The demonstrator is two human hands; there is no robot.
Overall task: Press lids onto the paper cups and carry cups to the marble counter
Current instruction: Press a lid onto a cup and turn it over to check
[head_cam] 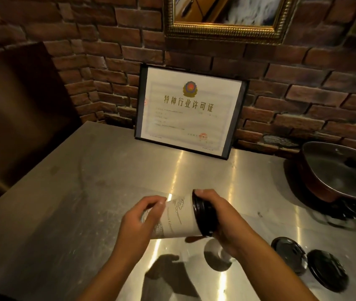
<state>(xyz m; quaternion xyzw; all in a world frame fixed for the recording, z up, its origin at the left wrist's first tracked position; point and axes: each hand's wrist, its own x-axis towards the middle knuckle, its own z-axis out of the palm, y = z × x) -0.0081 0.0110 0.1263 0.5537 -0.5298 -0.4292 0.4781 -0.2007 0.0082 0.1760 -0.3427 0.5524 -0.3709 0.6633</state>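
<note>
Dim, warm light falls from above. Bright streaks of glare run down the steel tabletop (pixel 98 170), and dark hand shadows (pixel 168 276) lie near the bottom edge. Brick courses bend at the edges; the certificate's (pixel 190 109) fine print blurs.

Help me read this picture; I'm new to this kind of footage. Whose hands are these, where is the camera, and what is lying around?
The single picture comes from a camera worn on a person's head, looking down. Their left hand grips the base of a white paper cup held sideways, while the right hand presses a black lid onto it. On the steel counter lie two spare black lids, a lidded pan and a framed certificate leaning on the brick wall.
</note>
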